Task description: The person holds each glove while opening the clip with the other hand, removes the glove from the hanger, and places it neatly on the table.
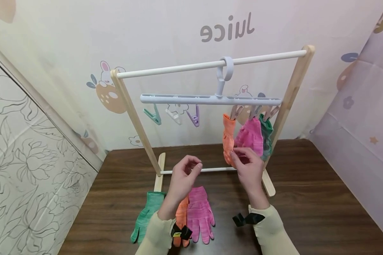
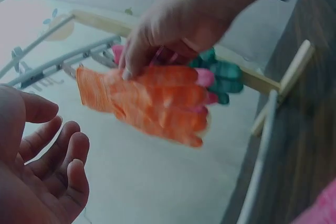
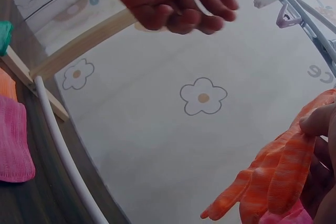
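An orange glove (image 1: 228, 136) hangs by its cuff from a clothespin on the pale clip hanger (image 1: 178, 99). My right hand (image 1: 250, 169) pinches the orange glove (image 2: 152, 98) at its side, thumb on the near face and fingers partly hidden behind it. Beyond it hang a pink glove (image 1: 253, 134) and a green glove (image 1: 266, 136). To the left, my left hand (image 1: 182, 177) is raised in front of the rack, fingers loosely bent around nothing. In the right wrist view, that left hand (image 3: 178, 1) is apart from the orange glove (image 3: 281, 166).
A wooden rack (image 1: 293, 88) with a white top bar (image 1: 178, 68) carries the hanger. Green (image 1: 156, 199), purple (image 1: 194, 117) and white clothespins (image 1: 173, 116) hang on its left half. On the table (image 1: 319, 198) lie green (image 1: 150, 210), orange (image 1: 181, 217) and pink gloves (image 1: 199, 212).
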Available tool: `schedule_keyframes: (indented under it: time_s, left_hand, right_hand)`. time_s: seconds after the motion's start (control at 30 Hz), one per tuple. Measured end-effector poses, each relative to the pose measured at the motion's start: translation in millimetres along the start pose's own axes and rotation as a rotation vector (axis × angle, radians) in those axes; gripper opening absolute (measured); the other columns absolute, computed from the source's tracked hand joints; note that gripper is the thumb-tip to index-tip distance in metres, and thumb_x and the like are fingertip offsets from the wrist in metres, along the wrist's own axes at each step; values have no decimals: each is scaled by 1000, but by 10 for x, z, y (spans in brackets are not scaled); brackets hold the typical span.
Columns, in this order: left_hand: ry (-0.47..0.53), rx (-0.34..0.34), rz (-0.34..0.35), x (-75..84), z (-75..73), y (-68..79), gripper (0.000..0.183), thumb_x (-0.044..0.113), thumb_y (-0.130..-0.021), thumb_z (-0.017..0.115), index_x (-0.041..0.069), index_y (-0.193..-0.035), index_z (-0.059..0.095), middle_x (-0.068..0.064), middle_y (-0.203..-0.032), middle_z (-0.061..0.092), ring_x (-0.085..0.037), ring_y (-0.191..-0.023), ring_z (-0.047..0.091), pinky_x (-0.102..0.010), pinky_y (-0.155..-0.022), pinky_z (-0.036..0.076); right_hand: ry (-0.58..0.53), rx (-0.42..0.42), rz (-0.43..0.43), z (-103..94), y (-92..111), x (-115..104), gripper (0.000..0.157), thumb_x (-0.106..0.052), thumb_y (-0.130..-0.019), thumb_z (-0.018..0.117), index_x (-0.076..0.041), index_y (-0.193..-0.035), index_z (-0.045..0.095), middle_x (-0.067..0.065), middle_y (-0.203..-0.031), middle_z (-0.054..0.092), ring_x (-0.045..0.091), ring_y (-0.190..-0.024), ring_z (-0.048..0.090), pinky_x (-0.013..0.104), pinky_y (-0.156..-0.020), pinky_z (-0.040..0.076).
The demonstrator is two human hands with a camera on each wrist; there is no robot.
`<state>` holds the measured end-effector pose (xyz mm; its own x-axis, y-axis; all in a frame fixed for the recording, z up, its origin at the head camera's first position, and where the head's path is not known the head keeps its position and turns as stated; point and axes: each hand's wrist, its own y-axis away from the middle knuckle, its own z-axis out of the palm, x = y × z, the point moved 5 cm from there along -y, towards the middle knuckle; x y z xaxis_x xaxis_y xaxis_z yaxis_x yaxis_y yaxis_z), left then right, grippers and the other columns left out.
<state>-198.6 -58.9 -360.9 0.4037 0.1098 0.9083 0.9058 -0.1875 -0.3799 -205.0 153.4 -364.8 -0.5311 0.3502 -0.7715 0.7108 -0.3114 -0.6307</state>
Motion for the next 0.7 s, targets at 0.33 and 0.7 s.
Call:
schedule_keyframes:
  time_s: [0.33,0.7]
  left_hand:
    - [9,36,123,-104,169,-200,9,13,-96,65,6,-103,66,-2,-88,65,-17,-77,59,-26,-65,45]
    - [-55,111,236,109,191,-410,10,5,-93,66,0,-102,65,-11,-88,66,-25,-75,60,-29,-61,47]
  right_hand:
    - [21,-64,-5,84,54,-6,14,6,-83,77,6,-97,73,16,-92,70,4,-77,61,13,-68,50]
    - [23,-82,12,104,80,-80,14,8,-83,75,8,-97,72,17,-91,68,5,-77,59,12,-67,49]
